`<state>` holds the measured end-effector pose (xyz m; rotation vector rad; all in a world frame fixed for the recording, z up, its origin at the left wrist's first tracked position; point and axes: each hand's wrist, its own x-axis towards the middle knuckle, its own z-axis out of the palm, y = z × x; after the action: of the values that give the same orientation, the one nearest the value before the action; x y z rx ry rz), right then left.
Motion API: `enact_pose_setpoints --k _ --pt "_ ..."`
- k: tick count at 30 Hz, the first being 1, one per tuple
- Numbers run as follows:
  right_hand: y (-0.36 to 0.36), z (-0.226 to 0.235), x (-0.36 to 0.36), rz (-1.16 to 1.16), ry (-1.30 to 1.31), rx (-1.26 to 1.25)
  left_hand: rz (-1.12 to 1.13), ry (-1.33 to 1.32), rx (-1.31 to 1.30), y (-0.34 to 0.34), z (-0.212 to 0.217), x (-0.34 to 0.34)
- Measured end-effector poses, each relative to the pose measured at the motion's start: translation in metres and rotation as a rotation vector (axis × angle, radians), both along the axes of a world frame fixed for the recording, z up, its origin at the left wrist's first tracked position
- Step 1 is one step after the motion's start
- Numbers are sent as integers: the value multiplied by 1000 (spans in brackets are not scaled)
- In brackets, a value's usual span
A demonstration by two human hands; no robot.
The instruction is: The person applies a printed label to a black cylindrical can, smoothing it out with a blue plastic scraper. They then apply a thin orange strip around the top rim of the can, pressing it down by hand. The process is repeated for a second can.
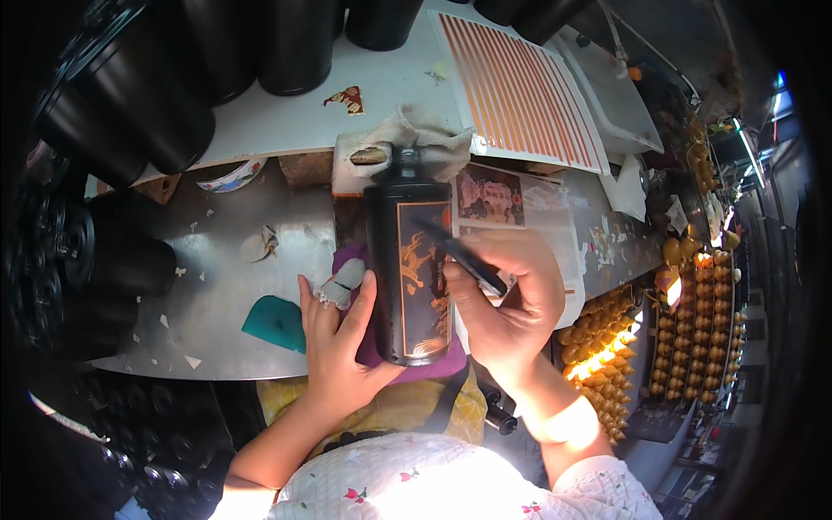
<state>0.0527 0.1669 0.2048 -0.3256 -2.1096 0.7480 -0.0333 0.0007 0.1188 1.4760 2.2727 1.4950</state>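
A black bottle (381, 286) lies with its neck pointing away from me, its body over a purple cloth (451, 364). An orange-framed panel with a gold figure decorates its upper side. My right hand (511, 312) is closed round a dark, pointed, knife-like tool (472, 262), whose tip is over the panel's upper part; contact cannot be made out. Beside the bottle's left side is my left hand (338, 347), fingers spread and its heel by the bottle's base. One finger wears a grey wrap (342, 284). The bottle's neck rests by a stained white cloth (433, 139) on a block.
Striped orange sheet (529, 95) lies on the white board at the far right. Several black bottles (139, 104) crowd the far left. A green piece (275, 324) and paper scraps lie on the metal table (217, 234). Gold-coloured pieces (607, 347) are stacked at right.
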Motion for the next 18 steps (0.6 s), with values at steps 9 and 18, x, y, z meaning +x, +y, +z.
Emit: enact_pose_setpoints --k 9,18 --pt "-26 -7 -16 -150 -36 155 -84 -8 41 4 -2 3" --pt "-25 -3 2 20 -47 2 -81 -21 58 1 -6 0"
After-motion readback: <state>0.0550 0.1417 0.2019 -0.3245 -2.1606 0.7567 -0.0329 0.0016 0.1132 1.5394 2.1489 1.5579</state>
